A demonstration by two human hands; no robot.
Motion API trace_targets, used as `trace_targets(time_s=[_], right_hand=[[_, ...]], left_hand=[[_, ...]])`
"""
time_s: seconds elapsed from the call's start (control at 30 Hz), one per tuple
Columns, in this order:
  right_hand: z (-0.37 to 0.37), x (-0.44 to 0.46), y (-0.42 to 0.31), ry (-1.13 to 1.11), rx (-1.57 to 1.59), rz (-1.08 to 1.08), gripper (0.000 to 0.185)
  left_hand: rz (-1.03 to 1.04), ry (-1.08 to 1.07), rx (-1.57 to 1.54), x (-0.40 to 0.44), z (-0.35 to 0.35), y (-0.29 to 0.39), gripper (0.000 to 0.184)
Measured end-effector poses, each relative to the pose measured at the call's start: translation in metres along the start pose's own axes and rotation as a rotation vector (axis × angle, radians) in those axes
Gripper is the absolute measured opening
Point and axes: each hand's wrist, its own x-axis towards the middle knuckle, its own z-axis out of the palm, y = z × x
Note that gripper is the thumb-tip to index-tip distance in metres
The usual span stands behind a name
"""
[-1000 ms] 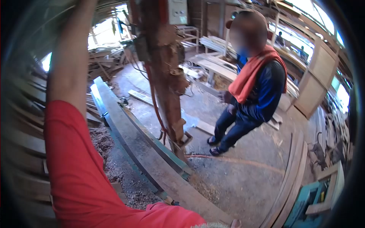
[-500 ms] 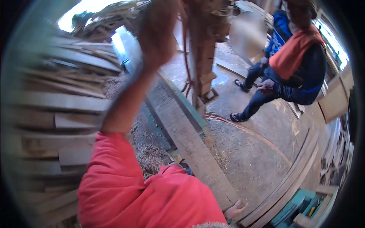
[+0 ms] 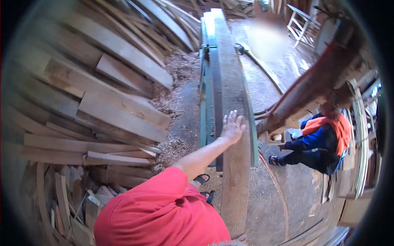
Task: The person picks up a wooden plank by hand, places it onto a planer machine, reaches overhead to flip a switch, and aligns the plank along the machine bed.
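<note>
A long wooden plank (image 3: 236, 180) runs lengthwise along a green machine bed (image 3: 202, 123), its near end reaching past the bed toward my body. My left hand (image 3: 233, 128) lies flat on the plank's upper face, fingers spread. At the bottom edge of the view, only a sliver of my right hand (image 3: 241, 238) shows beside the plank's near end; its fingers are hidden.
Stacked boards (image 3: 123, 115) fill the left side, with wood shavings (image 3: 176, 82) between them and the machine. A wooden post (image 3: 312, 86) slants at the right. Beyond it a co-worker (image 3: 324, 135) in orange and dark blue bends over. A reddish cable (image 3: 277, 184) crosses the floor.
My left hand has come down from a raised, blurred position onto the plank. The camera view has turned, so the machine now stands nearly upright in view. The co-worker is bent lower.
</note>
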Motion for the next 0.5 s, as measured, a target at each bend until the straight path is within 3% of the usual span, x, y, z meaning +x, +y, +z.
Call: trace_targets(time_s=[0.1,0.5], right_hand=[[0.011,0.007,-0.009,-0.062,0.009,-0.007,0.044],[0.025,0.024,-0.011,-0.125,0.019,-0.053,0.043]], left_hand=[[0.094,0.087,0.064,-0.016,0.005,-0.002,0.076],[0.058,0.073,0.05,-0.017,0.007,0.002,0.081]])
